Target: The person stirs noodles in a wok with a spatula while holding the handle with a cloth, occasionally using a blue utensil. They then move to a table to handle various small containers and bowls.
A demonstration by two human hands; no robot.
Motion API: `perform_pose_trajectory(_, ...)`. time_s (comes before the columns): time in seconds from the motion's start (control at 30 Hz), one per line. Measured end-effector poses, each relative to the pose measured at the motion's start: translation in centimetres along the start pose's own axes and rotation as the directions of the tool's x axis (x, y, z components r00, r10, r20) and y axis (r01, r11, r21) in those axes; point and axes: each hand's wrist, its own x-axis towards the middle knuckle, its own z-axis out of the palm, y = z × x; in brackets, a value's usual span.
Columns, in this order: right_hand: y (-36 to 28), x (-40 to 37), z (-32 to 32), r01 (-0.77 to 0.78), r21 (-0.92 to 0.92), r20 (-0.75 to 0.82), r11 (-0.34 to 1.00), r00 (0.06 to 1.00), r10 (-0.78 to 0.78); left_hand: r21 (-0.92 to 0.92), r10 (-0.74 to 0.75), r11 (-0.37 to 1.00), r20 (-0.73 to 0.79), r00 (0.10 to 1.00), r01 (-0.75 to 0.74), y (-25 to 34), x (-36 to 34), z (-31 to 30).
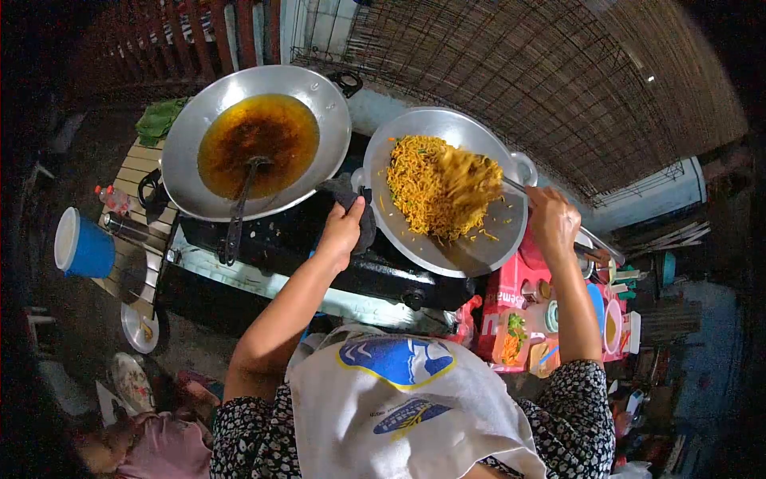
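Yellow fried noodles (423, 188) lie in a silver wok (487, 259) on the right side of the stove. My left hand (341, 235) is closed on a dark cloth (359, 209) at the wok's left handle; the cloth hides most of that handle. With my right hand (552, 219) I grip the handle of a spatula (513, 184) reaching in over the wok's right rim. Its blade is hidden under a blurred heap of noodles. On the left, a larger wok (182, 164) holds brown-orange oil (219, 152), with a dark ladle (239, 211) resting in it.
A red-covered table (501, 291) at the right bears jars, tubs and a container of chopped vegetables (515, 339). On the slatted table (132, 172) at the left stand a blue bucket (86, 246) and bottles. A woven screen (511, 72) rises behind the stove. Another person (163, 447) shows at lower left.
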Motion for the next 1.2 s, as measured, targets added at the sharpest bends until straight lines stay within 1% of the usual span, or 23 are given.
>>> perform_pose_trajectory(0.13,-0.1,1.0,-1.3,0.099,-0.064,-0.056,0.993,0.993,-0.103,0.003,-0.067,0.998,0.051,0.996,0.067,0.4,-0.2,-0.3)
perform_pose_trajectory(0.2,0.1,1.3,-1.3,0.228,-0.14,-0.055,0.964,0.97,-0.237,-0.086,-0.048,0.994,0.138,0.989,0.06,-0.2,0.5,-0.7)
perform_pose_trajectory(0.33,0.5,2.3,-2.3,0.192,-0.117,-0.06,0.974,0.978,-0.199,-0.004,-0.034,0.999,0.074,0.997,0.034,-0.4,0.6,-0.6)
perform_pose_trajectory(0.4,0.8,2.8,-3.7,0.039,-0.211,0.265,0.977,0.964,0.018,-0.014,-0.009,1.0,0.068,0.998,0.01,-1.0,1.1,-0.8)
perform_pose_trajectory(0.43,2.6,3.0,-2.5,0.117,-0.162,0.199,0.98,0.976,-0.084,-0.013,-0.008,1.0,0.067,0.998,0.009,-1.2,1.1,-0.8)
perform_pose_trajectory(0.47,3.8,3.0,-1.5,0.118,-0.16,0.195,0.98,0.977,-0.086,-0.033,0.001,0.999,0.088,0.996,0.002,-1.3,1.2,-0.8)
perform_pose_trajectory(0.53,4.9,3.3,-0.7,0.11,-0.234,0.396,0.966,0.918,-0.008,-0.053,0.015,0.999,0.107,0.994,-0.009,-1.1,0.9,-0.7)
perform_pose_trajectory(0.57,5.9,3.3,2.0,0.112,-0.296,0.438,0.948,0.898,0.03,-0.042,0.01,0.999,0.08,0.997,-0.007,-0.8,0.5,-0.5)
perform_pose_trajectory(0.6,5.4,3.0,3.6,0.079,-0.27,0.467,0.96,0.882,0.059,-0.033,0.006,0.999,0.051,0.999,-0.005,-0.6,0.4,-0.3)
perform_pose_trajectory(0.67,3.9,2.3,7.9,-0.068,0.008,0.549,0.998,0.834,0.053,-0.057,0.007,0.998,0.069,0.998,-0.003,-0.6,0.6,-0.3)
perform_pose_trajectory(0.7,2.8,1.7,10.6,-0.208,0.135,0.577,0.969,0.811,0.093,0.0,-0.025,1.0,0.031,0.999,0.025,0.3,-0.3,0.1)
perform_pose_trajectory(0.73,0.5,1.2,10.7,-0.305,0.342,0.539,0.889,0.839,0.08,0.058,-0.056,0.997,-0.008,0.998,0.057,0.8,-0.7,0.3)
perform_pose_trajectory(0.77,-1.3,1.1,12.3,-0.324,0.342,0.534,0.882,0.84,0.101,0.058,-0.054,0.997,-0.013,0.998,0.055,0.2,0.0,-0.2)
perform_pose_trajectory(0.8,-1.4,0.8,13.4,-0.321,0.347,0.531,0.882,0.842,0.098,0.049,-0.063,0.997,0.092,0.994,0.059,-0.9,1.2,-1.1)
perform_pose_trajectory(0.83,-1.4,0.5,14.1,-0.373,0.462,0.508,0.805,0.855,0.105,0.039,-0.071,0.997,0.198,0.978,0.065,-0.8,1.4,-1.4)
perform_pose_trajectory(0.87,-1.2,0.1,14.6,-0.416,0.566,0.49,0.712,0.864,0.116,0.037,-0.071,0.997,0.196,0.978,0.065,-0.7,1.2,-1.3)
perform_pose_trajectory(0.93,-0.7,0.4,12.5,-0.384,0.553,0.456,0.74,0.882,0.117,0.071,-0.116,0.992,0.122,0.986,0.108,1.6,-0.9,-0.4)
perform_pose_trajectory(1.0,0.4,0.5,10.3,-0.445,0.567,0.528,0.693,0.842,0.109,0.067,-0.115,0.992,0.114,0.987,0.108,1.4,-0.8,-0.4)
perform_pose_trajectory(1.03,1.0,0.1,10.0,-0.376,0.66,0.438,0.65,0.896,0.073,0.061,-0.112,0.992,0.102,0.988,0.107,1.3,-0.7,-0.4)
perform_pose_trajectory(1.07,1.4,0.0,9.3,-0.377,0.657,0.439,0.653,0.895,0.075,0.059,-0.113,0.992,0.104,0.988,0.108,1.4,-0.9,-0.2)
perform_pose_trajectory(1.13,1.3,0.6,4.1,-0.343,0.427,0.429,0.837,0.891,0.147,0.061,-0.109,0.992,-0.042,0.993,0.111,1.6,-1.1,0.4)
perform_pose_trajectory(1.17,1.2,0.8,2.5,-0.237,0.338,0.387,0.911,0.917,0.095,0.061,-0.11,0.992,-0.039,0.993,0.113,1.2,-0.8,0.3)
perform_pose_trajectory(1.2,0.9,0.9,1.0,-0.24,0.336,0.387,0.911,0.917,0.098,0.041,-0.083,0.996,-0.016,0.996,0.083,0.4,-0.1,-0.1)
